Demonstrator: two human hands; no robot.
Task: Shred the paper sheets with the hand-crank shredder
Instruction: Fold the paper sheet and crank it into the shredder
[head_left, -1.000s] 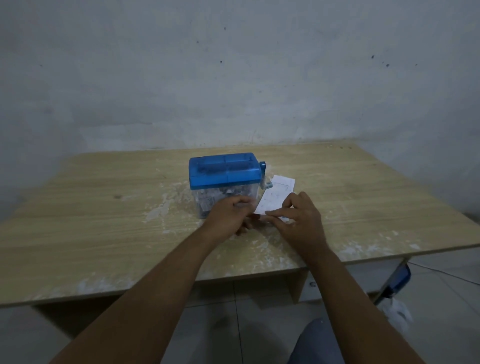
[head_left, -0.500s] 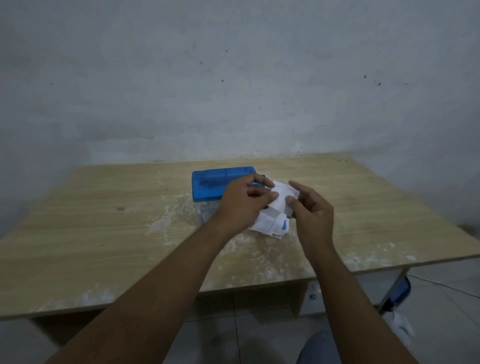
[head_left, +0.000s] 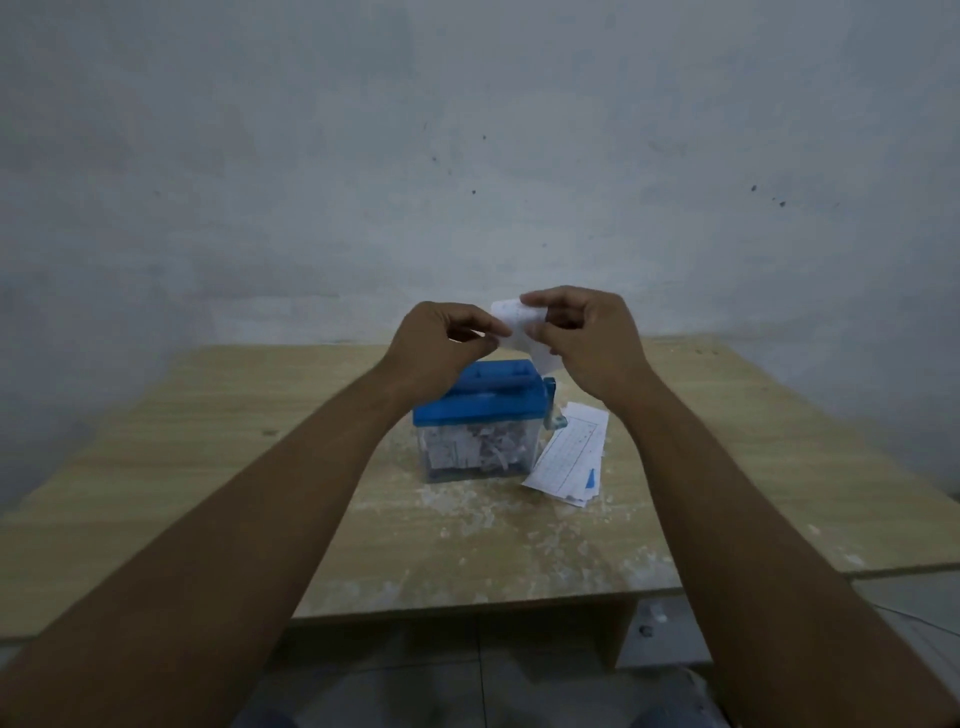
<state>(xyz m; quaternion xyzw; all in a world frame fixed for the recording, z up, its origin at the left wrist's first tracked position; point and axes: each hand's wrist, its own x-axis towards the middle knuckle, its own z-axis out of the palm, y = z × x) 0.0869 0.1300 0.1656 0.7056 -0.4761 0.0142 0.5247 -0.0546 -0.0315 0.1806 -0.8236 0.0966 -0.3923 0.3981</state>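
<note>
**Feeding step: sheet held over the shredder**

The left hand (head_left: 441, 340) and right hand (head_left: 597, 343) each pinch the same sheet (head_left: 519, 319) in a tight grip, in the air above the blue shredder (head_left: 480, 402). The shredder stands on the table (head_left: 208, 467) just beside the stack (head_left: 571, 452). The next move is probably to lower the sheet's edge squarely into the slot, then free a hand for the crank (head_left: 551, 410). Half a second earlier the hands held the sheet lower, just over the stack.

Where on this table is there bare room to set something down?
Free: the table left of the shredder out to its left edge; right of the paper stack to the right edge; the dusty near strip. Crowded: the shredder's right side, where crank and stack meet.
</note>
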